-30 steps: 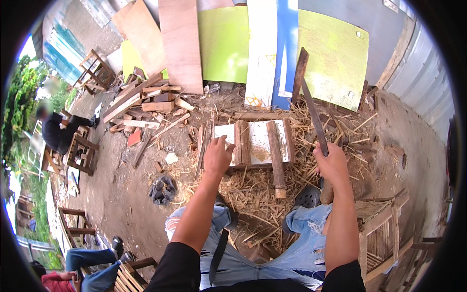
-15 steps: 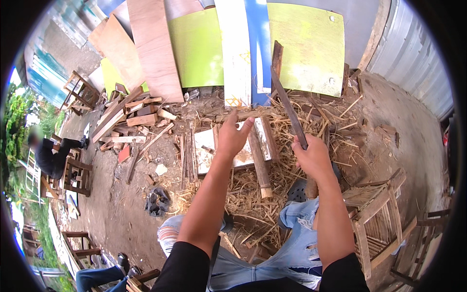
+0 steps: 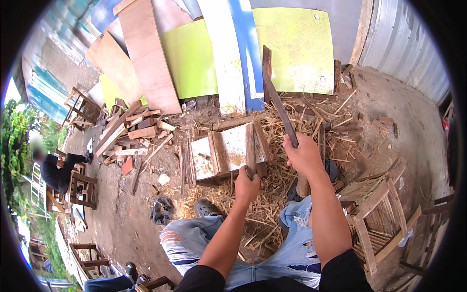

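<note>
My right hand [image 3: 305, 155] is closed around a machete [image 3: 279, 108], its long dark blade tilted up and away to the left. A rounded wooden end [image 3: 302, 186] shows below that hand, in line with the blade. With its fingers wrapped round the near end, my left hand [image 3: 247, 187] grips a wooden stick [image 3: 250, 148]. The stick lies over a worn white board [image 3: 233, 146], low in front of me. Another brown wood piece [image 3: 218, 153] rests on the board, to the left of the stick. The blade is apart from the stick.
Wood shavings [image 3: 279, 192] cover the ground around the board. Scrap wood [image 3: 138, 129] is heaped at the left. A slatted wooden chair [image 3: 377, 221] stands by my right arm. Large panels [image 3: 294, 51] lean at the back. A person [image 3: 53, 170] sits far left.
My left hand has come down and back from above the board and closed on the stick. The brown wood piece beside it now shows. My right hand still holds the machete.
</note>
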### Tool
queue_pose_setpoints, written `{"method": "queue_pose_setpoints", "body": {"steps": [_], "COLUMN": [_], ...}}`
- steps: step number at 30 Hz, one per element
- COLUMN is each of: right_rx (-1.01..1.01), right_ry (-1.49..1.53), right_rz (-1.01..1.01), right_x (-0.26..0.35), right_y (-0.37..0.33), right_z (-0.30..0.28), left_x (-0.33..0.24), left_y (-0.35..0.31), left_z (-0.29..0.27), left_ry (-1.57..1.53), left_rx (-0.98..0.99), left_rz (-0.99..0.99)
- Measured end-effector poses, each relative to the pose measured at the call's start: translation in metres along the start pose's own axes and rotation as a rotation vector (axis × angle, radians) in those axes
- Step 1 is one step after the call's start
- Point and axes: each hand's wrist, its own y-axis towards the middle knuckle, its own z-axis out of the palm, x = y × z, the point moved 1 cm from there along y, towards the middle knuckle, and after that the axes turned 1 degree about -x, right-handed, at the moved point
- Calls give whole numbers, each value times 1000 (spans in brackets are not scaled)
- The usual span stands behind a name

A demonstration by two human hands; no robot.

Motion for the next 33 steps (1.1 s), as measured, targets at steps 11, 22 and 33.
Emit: {"method": "queue_pose_setpoints", "body": {"steps": [11,22,33], "right_rx": [193,197,165], "right_ry": [526,633,519], "right_rz": [29,-17,-170], "right_x": [10,12,18], "right_y": [-8,-7,-14], "right_z": [25,39,63], "left_x": [-35,-21,-80], "left_y": [-13,-25,11], "left_z": [-83,-69,-103], "left_ry": [-1208,-462,-271], "left_rx": [465,513,-34], "left_rz": [-150,166,469]}}
